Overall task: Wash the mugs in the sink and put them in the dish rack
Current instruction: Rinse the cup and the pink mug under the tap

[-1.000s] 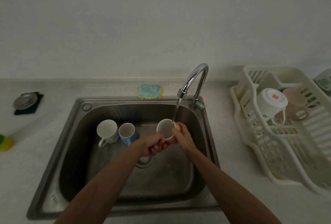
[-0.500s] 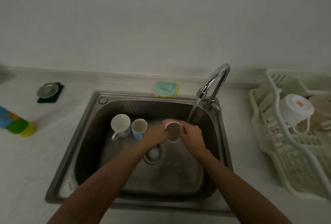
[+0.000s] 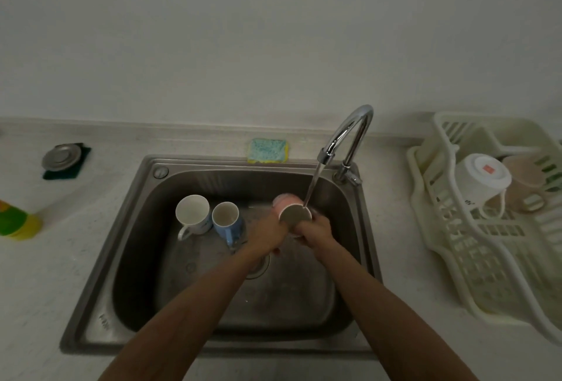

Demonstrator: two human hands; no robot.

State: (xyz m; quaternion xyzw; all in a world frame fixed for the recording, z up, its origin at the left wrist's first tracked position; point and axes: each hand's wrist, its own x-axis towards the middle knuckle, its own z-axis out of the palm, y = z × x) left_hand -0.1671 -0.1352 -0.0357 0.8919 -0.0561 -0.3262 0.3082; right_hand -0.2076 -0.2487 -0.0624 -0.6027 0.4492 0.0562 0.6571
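Pink mug [image 3: 292, 211] held tilted under the running faucet [image 3: 349, 134], low in the sink [image 3: 100, 259].
Left grip [image 3: 267, 236] and right grip [image 3: 314, 228] curl closed around it, apparently angling its mouth so the stream strikes the rim; a white mug [image 3: 193, 213] and blue mug [image 3: 226, 219] wait left of the grips, the dish rack [image 3: 486, 289] well to their right.

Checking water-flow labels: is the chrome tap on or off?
On: a water stream runs from the chrome gooseneck tap onto the pink mug.
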